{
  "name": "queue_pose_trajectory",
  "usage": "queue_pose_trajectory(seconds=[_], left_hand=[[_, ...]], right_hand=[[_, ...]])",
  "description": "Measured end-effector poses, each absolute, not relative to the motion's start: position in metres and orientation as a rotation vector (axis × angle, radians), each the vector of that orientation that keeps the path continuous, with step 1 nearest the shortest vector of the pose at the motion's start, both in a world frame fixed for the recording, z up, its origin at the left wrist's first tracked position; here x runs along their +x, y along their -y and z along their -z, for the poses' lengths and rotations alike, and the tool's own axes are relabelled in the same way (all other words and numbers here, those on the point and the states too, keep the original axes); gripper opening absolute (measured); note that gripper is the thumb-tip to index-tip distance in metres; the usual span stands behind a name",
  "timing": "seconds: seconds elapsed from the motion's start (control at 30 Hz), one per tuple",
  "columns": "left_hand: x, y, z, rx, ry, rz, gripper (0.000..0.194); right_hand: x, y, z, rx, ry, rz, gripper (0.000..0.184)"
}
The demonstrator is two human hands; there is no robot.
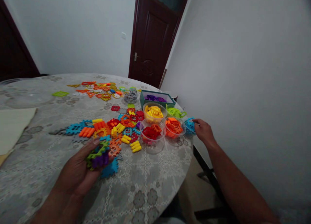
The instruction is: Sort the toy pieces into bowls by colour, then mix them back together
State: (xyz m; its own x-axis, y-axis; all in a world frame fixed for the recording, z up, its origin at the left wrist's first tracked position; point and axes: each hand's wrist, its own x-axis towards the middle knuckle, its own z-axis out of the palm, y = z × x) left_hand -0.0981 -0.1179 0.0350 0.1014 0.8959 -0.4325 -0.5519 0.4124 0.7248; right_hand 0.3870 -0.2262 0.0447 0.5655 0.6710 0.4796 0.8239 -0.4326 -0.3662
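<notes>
From the head camera, the left hand at seven o'clock has its grip closed around a cluster of green, purple and blue interlocking plastic pieces low over the round patterned bench. At three o'clock the right hand pinches blue plastic pieces at the bench edge, just beside the clear bowl of orange pieces.

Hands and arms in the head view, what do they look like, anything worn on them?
Both hands are bare: no gloves, and no rings or watch that the picture shows. The left hand and its forearm are uncovered to the bottom edge of the frame. The right hand leads into a long bare forearm with no sleeve in view. The dim light hides finer detail.
</notes>
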Motion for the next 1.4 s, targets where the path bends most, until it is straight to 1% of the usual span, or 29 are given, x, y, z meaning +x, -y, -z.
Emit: queue_pose_trajectory(seconds=[0.3,0.5,0.73,0.83,0.93,1.0,1.07,1.13,1.27,1.4], left_hand=[[-0.099,0.117,-0.034,0.436,-0.944,-1.131,0.015],[-0.097,0.118,-0.038,0.413,-0.974,-1.113,0.012],[-0.096,0.119,-0.040,0.412,-0.972,-1.128,0.011],[-0.097,0.122,-0.039,0.421,-0.926,-1.133,0.016],[-0.097,0.126,-0.038,0.405,-0.848,-1.109,0.018],[-0.097,0.127,-0.036,0.403,-0.805,-1.100,0.019],[-0.097,0.127,-0.035,0.401,-0.793,-1.097,0.018],[-0.097,0.128,-0.034,0.398,-0.798,-1.092,0.017],[-0.098,0.131,-0.032,0.434,-0.793,-1.063,0.020],[-0.099,0.133,-0.031,0.549,-0.686,-0.998,0.028]], right_hand=[[0.409,0.230,-0.032,-2.270,1.059,0.413,0.047],[0.427,0.226,-0.025,-2.304,0.959,0.391,0.039],[0.409,0.226,-0.034,-2.198,0.922,0.445,0.048],[0.376,0.229,-0.038,-2.109,0.946,0.433,0.048],[0.323,0.235,-0.042,-1.948,1.006,0.428,0.043],[0.280,0.240,-0.047,-1.830,1.141,0.395,0.039],[0.232,0.243,-0.053,-1.702,1.402,0.259,0.030],[0.186,0.241,-0.058,-1.571,1.636,0.039,0.024],[0.112,0.219,-0.056,-1.391,1.832,-0.267,0.032],[0.075,0.195,-0.046,-1.321,1.886,-0.430,0.052]])
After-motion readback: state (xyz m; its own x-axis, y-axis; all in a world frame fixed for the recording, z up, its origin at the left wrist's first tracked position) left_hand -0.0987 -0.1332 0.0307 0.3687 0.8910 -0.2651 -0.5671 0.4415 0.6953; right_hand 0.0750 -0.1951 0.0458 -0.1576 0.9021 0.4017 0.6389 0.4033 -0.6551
